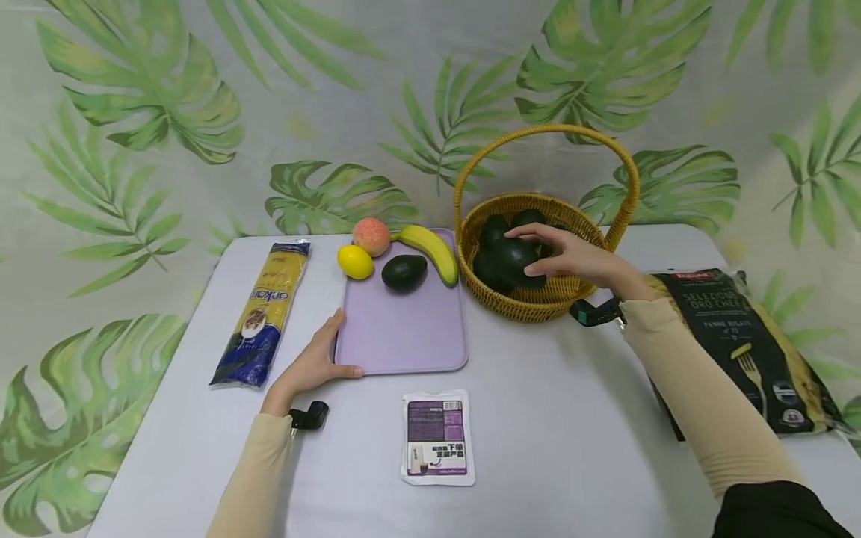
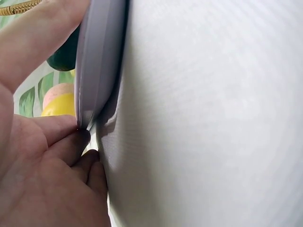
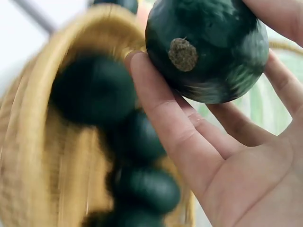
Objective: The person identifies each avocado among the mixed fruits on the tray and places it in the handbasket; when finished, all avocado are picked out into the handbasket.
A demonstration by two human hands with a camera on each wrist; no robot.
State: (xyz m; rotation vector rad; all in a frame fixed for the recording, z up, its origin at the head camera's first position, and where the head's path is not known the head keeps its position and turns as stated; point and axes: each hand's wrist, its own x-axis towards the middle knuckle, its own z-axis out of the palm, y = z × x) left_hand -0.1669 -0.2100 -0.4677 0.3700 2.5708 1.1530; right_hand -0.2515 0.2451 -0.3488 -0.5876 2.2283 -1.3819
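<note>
My right hand point(image 1: 572, 258) grips a dark green avocado point(image 3: 208, 47) by its sides, above the wicker basket point(image 1: 531, 310). More avocados point(image 3: 147, 189) lie inside that basket, partly covered by the hand in the head view. At the near left corner of the lilac tray point(image 1: 403, 336), my left hand point(image 1: 316, 362) holds the rim, its thumb along the front edge and its fingers at the left side. On the tray's far part are an avocado point(image 1: 404, 273) and a banana point(image 1: 430, 250). A lemon point(image 1: 355, 262) and a peach point(image 1: 371, 237) sit at its far left corner.
A yellow and blue pasta packet point(image 1: 262, 314) lies left of the tray. Nearer the front is a white and purple sachet point(image 1: 437, 438). The large black penne bag point(image 1: 740, 344) lies under the right forearm's side. Above the basket arches a tall handle point(image 1: 545, 128).
</note>
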